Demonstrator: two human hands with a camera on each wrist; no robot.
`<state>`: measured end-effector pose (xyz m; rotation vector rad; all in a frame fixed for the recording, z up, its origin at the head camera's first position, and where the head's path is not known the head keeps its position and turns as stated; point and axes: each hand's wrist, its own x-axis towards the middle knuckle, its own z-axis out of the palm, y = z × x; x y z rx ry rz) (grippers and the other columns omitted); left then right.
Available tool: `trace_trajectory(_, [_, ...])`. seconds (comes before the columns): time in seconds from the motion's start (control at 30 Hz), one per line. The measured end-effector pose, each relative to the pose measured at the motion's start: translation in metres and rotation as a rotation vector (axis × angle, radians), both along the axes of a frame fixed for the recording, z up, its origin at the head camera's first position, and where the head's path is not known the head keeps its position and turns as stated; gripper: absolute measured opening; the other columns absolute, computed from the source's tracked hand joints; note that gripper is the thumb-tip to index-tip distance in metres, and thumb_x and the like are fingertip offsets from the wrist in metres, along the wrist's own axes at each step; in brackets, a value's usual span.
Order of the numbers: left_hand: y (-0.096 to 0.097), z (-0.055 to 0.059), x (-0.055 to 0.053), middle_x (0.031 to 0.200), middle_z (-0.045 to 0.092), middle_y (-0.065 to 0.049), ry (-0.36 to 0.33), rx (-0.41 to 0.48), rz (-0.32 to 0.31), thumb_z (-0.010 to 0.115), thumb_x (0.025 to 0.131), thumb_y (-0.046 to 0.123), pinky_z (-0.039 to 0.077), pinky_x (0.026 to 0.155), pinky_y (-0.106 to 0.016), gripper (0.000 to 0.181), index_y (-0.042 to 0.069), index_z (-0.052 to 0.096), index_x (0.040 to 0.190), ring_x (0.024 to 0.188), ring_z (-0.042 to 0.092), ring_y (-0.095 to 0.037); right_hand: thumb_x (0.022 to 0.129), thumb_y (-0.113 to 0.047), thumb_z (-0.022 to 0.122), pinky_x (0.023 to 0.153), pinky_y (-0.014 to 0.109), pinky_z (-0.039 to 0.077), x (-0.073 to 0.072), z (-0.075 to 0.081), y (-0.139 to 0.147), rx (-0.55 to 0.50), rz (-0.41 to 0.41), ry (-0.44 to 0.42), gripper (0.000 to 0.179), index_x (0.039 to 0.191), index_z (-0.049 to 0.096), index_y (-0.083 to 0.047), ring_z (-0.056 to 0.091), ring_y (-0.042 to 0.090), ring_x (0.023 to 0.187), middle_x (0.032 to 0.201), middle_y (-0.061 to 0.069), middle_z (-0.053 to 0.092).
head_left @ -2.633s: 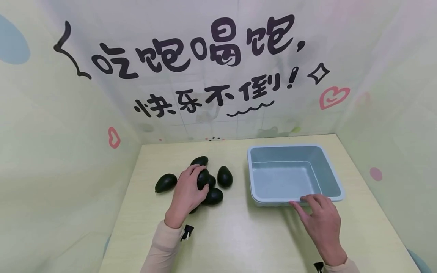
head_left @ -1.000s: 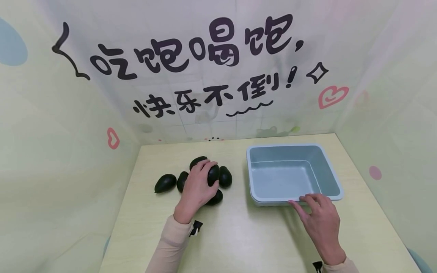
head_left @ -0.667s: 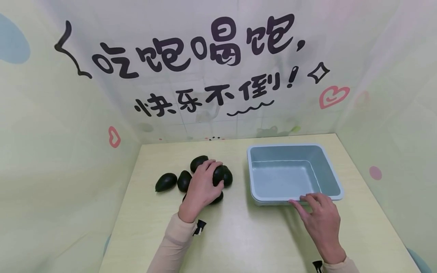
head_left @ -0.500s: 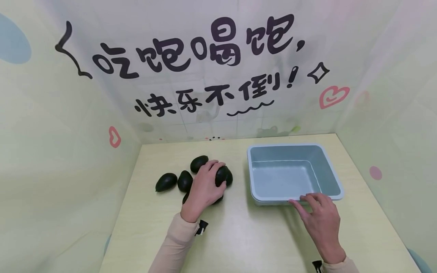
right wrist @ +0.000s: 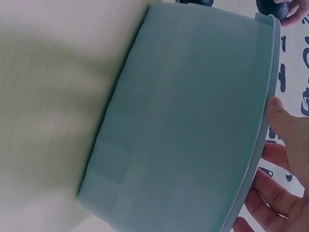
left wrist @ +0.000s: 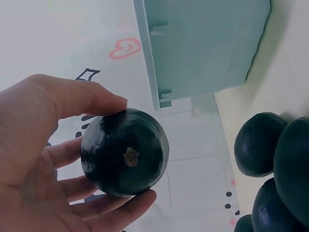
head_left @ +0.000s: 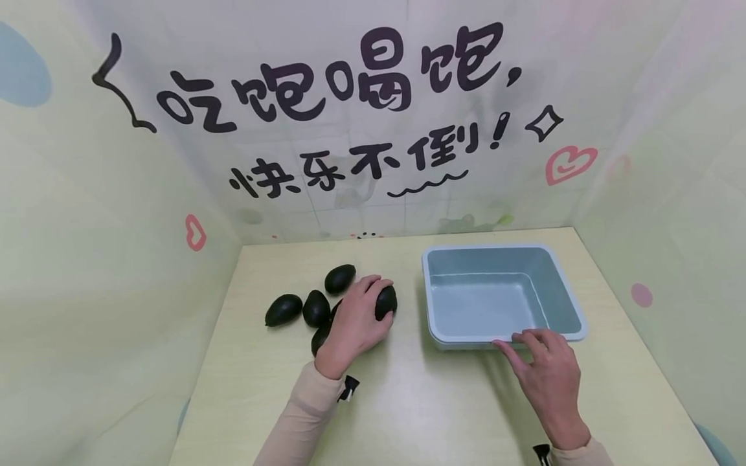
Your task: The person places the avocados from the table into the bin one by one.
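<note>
My left hand [head_left: 358, 320] holds a dark green, glossy avocado [left wrist: 125, 152], thumb on one side and fingertips on the other. In the left wrist view its stem scar faces the camera, and it appears raised off the table. Several more avocados lie just left of the hand in the head view, such as one at the back [head_left: 340, 279] and one furthest left [head_left: 283, 310]; the hand partly hides others. On the right, my right hand [head_left: 550, 375] pinches the front rim of a light blue plastic tub [head_left: 484, 340], thumb outside the rim.
A pale wooden tabletop [head_left: 402, 414] carries everything. A printed cloth backdrop [head_left: 373, 213] closes off the back and both sides. The tub's near-left corner stands to the right of the left hand. No contents show inside the tub.
My left hand has moved rightward across the group with the avocado in its grip, uncovering avocados on its left. The right hand and the tub have stayed in place.
</note>
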<state>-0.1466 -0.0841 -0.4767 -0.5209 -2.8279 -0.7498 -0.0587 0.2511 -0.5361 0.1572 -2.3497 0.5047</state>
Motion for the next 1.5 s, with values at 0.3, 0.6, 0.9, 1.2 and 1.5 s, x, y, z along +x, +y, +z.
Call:
trace_trajectory(0.3, [0.007,0.004,-0.002,0.145,0.063,-0.013,-0.007,-0.016,-0.014,0.078,0.09,0.018,0.058,0.098,-0.053,0.049,0.014,0.068,0.138,0.128,0.063,-0.038,0.099,-0.077,0.049,0.073,0.053,0.052,-0.001,-0.001,0.0,0.004,0.007,-0.003,0.08,0.084,0.079,-0.004,0.068,0.039,0.084,0.086,0.012,0.07])
trace_trajectory(0.6, [0.014,0.007,-0.003,0.145,0.063,-0.013,-0.011,-0.023,-0.039,0.078,0.089,0.017,0.059,0.097,-0.054,0.05,0.014,0.068,0.138,0.129,0.063,-0.038,0.099,-0.075,0.05,0.072,0.053,0.051,-0.002,0.0,-0.001,-0.009,0.015,0.025,0.08,0.083,0.078,-0.002,0.067,0.039,0.082,0.085,0.013,0.069])
trace_trajectory(0.9, [0.024,0.007,-0.005,0.146,0.062,-0.014,-0.034,-0.026,-0.074,0.078,0.09,0.017,0.059,0.097,-0.055,0.05,0.013,0.067,0.139,0.13,0.062,-0.039,0.1,-0.074,0.051,0.071,0.053,0.05,-0.002,0.0,-0.002,-0.021,0.018,0.05,0.078,0.082,0.077,-0.002,0.066,0.039,0.081,0.085,0.012,0.068])
trace_trajectory(1.2, [0.032,0.008,-0.008,0.145,0.062,-0.013,-0.02,-0.023,-0.102,0.078,0.09,0.017,0.059,0.097,-0.053,0.049,0.014,0.068,0.138,0.129,0.063,-0.039,0.101,-0.073,0.051,0.069,0.051,0.049,-0.002,0.002,-0.003,-0.014,0.019,0.073,0.077,0.081,0.077,-0.004,0.066,0.038,0.078,0.083,0.011,0.068])
trace_trajectory(1.5, [0.037,0.009,-0.01,0.146,0.062,-0.014,-0.035,-0.032,-0.137,0.078,0.091,0.017,0.06,0.095,-0.051,0.049,0.014,0.067,0.139,0.129,0.062,-0.038,0.1,-0.074,0.05,0.068,0.052,0.05,-0.002,0.002,-0.003,-0.01,0.029,0.07,0.078,0.081,0.076,-0.003,0.067,0.04,0.079,0.084,0.014,0.068])
